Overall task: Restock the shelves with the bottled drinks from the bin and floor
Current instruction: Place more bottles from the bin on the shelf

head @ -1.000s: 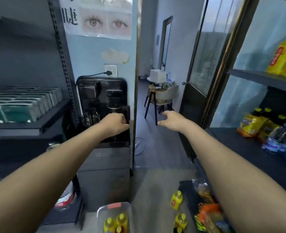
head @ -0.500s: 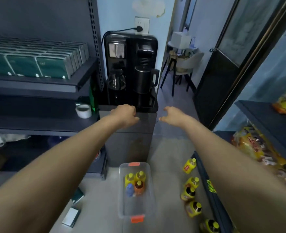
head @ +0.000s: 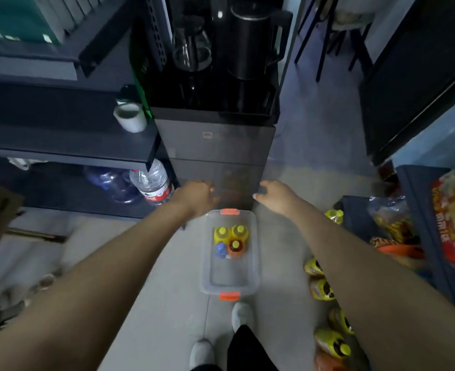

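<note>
Left hand [head: 198,195], right hand [head: 275,195] lowered — near bin [head: 229,274].

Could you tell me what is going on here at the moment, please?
A person stands over a clear plastic bin on the floor, with the left hand and right hand stretched forward near its far end, holding nothing. Four bottles stand together in the far end of the bin. More yellow bottles lie on the floor to the right, beside a dark shelf unit. No bottle is in hand yet.
</note>
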`<state>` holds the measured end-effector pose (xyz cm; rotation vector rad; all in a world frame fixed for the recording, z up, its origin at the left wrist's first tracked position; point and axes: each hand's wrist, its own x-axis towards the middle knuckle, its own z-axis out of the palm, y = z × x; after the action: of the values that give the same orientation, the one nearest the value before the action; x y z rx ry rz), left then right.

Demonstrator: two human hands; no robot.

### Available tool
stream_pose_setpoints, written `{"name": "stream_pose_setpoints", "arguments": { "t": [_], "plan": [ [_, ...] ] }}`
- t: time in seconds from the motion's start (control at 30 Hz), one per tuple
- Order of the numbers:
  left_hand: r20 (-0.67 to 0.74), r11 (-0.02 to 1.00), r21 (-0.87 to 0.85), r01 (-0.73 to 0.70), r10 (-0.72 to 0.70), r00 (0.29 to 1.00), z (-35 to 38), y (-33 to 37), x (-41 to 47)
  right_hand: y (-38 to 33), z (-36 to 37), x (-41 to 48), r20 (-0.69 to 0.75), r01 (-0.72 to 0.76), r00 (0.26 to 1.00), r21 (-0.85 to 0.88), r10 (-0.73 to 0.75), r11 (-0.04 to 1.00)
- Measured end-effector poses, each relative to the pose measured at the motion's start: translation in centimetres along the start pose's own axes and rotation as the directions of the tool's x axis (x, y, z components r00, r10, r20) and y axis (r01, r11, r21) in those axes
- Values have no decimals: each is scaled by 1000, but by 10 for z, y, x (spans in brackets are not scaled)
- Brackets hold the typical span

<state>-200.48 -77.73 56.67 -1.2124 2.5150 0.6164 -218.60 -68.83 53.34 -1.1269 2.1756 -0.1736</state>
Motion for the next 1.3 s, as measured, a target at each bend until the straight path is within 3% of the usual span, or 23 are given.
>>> {"name": "stream_pose_setpoints", "arguments": {
  "t": [0.2,0.5,0.73,1.13,1.3],
  "plan": [
    [46,986,-116,123,-119,992,73,-20,39,40,51,51,78,-36,996,12,35,999],
    [182,942,-246,229,-187,965,189,-61,78,79,162,99,182,-55,982,5,53,998],
    [191,846,-457,273,-207,960,287,-102,115,113,249,146,174,-87,982,45,78,995],
    [233,724,-600,341,-249,940,443,-142,171,169,386,228,170,-104,982,99,87,990],
    [235,678,-647,350,-259,937,489,-148,196,190,432,258,87,-60,995,189,45,980]
  ]
}}
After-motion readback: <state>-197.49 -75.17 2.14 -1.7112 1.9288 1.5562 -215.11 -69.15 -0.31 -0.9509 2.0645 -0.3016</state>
